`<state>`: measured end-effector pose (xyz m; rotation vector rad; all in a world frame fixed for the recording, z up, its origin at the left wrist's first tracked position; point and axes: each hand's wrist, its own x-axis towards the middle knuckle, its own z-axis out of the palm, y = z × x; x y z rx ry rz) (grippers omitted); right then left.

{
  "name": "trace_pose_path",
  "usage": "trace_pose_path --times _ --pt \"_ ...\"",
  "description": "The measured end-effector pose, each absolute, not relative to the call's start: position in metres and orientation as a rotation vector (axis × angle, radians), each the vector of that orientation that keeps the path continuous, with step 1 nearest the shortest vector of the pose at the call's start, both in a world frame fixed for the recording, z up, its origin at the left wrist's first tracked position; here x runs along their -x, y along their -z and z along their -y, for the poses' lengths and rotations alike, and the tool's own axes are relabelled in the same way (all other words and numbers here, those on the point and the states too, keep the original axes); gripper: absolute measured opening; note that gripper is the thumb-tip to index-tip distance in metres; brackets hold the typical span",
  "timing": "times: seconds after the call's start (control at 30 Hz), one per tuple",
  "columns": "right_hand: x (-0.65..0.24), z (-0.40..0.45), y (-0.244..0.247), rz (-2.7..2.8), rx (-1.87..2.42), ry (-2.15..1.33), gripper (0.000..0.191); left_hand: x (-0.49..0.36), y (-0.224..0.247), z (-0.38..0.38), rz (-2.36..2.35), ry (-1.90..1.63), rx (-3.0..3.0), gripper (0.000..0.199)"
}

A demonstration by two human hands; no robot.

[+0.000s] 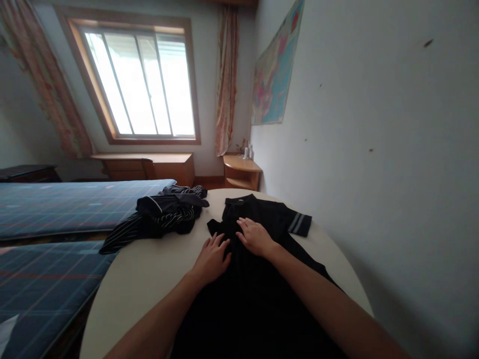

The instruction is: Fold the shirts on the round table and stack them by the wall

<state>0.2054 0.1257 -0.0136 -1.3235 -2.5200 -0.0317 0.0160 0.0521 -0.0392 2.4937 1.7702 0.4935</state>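
Note:
A black short-sleeved shirt (269, 214) lies on the round cream table (149, 289), its collar toward the far edge. Two grey stripes cross the sleeve that points right. My left hand (211, 257) rests on the left part of the shirt, fingers spread and pointing away from me. On the middle of the shirt, just below the collar, my right hand (256, 237) lies with its fingers stretched out. Both palms face down, and neither hand grips anything that I can see. The lower part of the black cloth runs toward me between my forearms.
A heap of dark striped clothes (168, 212) sits at the table's left edge. Beyond it are beds with blue plaid mattresses (75, 207). A white wall (392, 174) stands close on the right. A wooden desk (168, 167) and corner shelf (241, 164) stand near the window.

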Motion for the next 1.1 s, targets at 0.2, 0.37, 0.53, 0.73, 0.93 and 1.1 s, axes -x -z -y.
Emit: trace_pose_path --times 0.2,0.37,0.53,0.73,0.93,1.1 --pt "-0.179 -0.168 0.022 2.485 1.158 -0.107 0.044 -0.018 0.029 -0.051 -1.605 -0.727 -2.466 0.029" --pt "-0.177 -0.168 0.032 2.373 1.152 -0.099 0.028 -0.008 0.026 -0.065 -1.815 -1.032 -2.186 0.027" --pt "-0.187 -0.166 0.035 2.377 1.162 -0.160 0.027 0.017 0.044 -0.094 -2.003 -1.108 -2.061 0.039" --pt "-0.188 -0.165 0.032 2.465 1.138 -0.159 0.031 0.022 0.058 -0.109 -1.940 -1.096 -2.017 0.039" --pt "-0.181 -0.162 0.026 2.504 1.205 -0.132 0.038 0.019 0.050 -0.105 -1.854 -1.217 -1.906 0.034" --pt "-0.173 -0.174 0.024 2.426 1.352 -0.203 0.051 0.023 0.029 -0.098 -1.886 -1.630 -1.824 0.031"
